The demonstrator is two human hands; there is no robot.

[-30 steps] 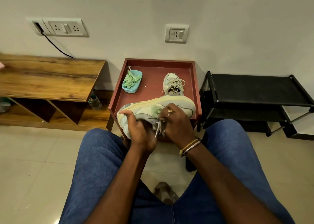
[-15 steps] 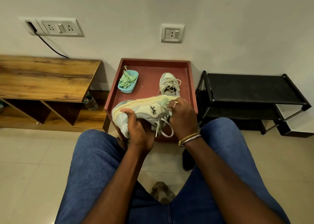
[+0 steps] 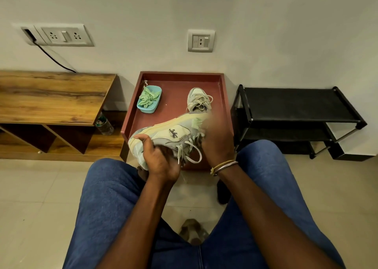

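Red tray (image 3: pixel 173 105); holds blue tub (image 3: pixel 152 110), laced sneaker (image 3: pixel 198 100).

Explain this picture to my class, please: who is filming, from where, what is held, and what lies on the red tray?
There is no machine here. A seated person wears a camera on the head, so you look down past their knees in blue jeans at both bare hands. The left hand grips a pale sneaker, tipped on its side, by one end. The right hand is at the other end, too blurred to show what its fingers do. Behind them, on the red tray, lie the other sneaker and a blue tub of green scraps.
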